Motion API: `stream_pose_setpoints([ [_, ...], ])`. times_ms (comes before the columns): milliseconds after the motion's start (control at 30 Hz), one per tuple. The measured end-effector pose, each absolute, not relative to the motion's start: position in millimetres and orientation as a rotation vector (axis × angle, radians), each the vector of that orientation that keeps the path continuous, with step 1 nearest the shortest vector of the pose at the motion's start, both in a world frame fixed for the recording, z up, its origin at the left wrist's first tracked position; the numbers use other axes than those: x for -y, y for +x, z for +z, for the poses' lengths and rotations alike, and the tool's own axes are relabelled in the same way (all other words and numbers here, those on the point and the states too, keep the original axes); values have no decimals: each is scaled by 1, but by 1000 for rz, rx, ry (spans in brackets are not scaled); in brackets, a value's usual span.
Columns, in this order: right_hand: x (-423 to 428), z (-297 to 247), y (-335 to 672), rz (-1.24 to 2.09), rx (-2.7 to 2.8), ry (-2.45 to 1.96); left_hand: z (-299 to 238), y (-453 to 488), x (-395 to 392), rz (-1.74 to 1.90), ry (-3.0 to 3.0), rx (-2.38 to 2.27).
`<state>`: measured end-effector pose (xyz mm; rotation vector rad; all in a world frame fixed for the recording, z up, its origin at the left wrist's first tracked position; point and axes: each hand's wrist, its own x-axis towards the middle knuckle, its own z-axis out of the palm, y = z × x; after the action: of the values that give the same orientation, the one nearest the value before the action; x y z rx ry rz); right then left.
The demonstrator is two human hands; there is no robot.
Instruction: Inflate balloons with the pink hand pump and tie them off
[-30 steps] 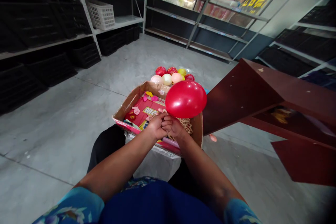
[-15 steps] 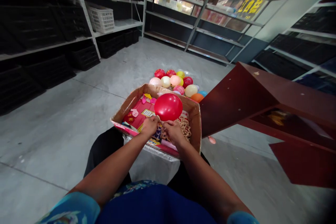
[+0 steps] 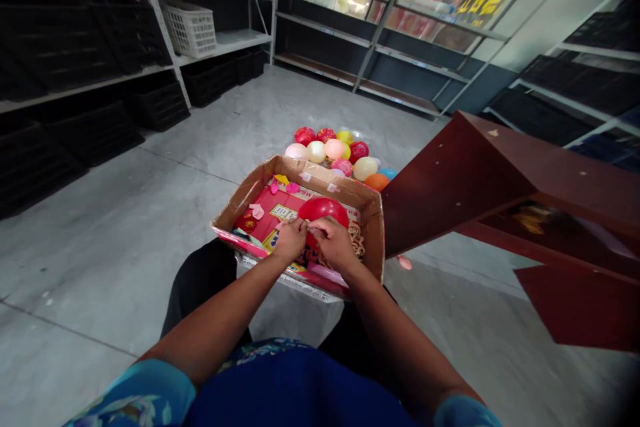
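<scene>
Both my hands meet over an open cardboard box (image 3: pixel 371 227) resting on my lap. My left hand (image 3: pixel 291 239) and my right hand (image 3: pixel 332 240) pinch the neck of a red balloon (image 3: pixel 324 209), which lies low inside the box just beyond my fingers. The fingers of both hands are closed on it. Inside the box lie red printed packets (image 3: pixel 270 210), small uninflated balloons (image 3: pixel 259 211) and a heap of beige rubber bands (image 3: pixel 356 237).
A cluster of inflated balloons (image 3: pixel 334 152) in red, pink, yellow and orange lies on the grey concrete floor behind the box. A dark red wooden table (image 3: pixel 500 173) stands to the right. Metal shelving with black crates (image 3: pixel 90 73) and a white basket (image 3: pixel 190 28) lines the walls.
The red balloon has shrunk in view and dropped from above my hands down into the box. My hands have stayed together at its neck.
</scene>
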<state>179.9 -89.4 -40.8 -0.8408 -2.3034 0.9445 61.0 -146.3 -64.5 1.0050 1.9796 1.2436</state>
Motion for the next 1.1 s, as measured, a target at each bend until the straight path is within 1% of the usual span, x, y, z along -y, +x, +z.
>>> stream_pose_setpoints([
  [200, 92, -37, 174, 1594, 1740, -1131, -67, 67, 151, 1271, 1098, -2018],
  [300, 90, -31, 174, 1722, 1670, -1195, -69, 69, 153, 1226, 1155, -2029],
  [400, 89, -30, 176, 1750, 1692, -1220, -70, 71, 154, 1126, 1208, -2077],
  [467, 89, -33, 176, 1641, 1778, -1221, -71, 72, 153, 1100, 1217, -2080],
  [633, 91, -42, 173, 919, 2093, -1258, -73, 76, 148, 1206, 1124, -1980],
  [700, 92, -45, 172, 751, 2117, -1297, -74, 78, 146, 1253, 1098, -1920],
  [833, 94, -46, 171, 683, 2096, -1268, -74, 79, 144, 1323, 1059, -1830],
  [1000, 98, -41, 178, 708, 2241, -935, -71, 73, 144, 1201, 1097, -2050],
  [1100, 98, -39, 183, 767, 2262, -877, -69, 71, 146, 1147, 1134, -2112],
])
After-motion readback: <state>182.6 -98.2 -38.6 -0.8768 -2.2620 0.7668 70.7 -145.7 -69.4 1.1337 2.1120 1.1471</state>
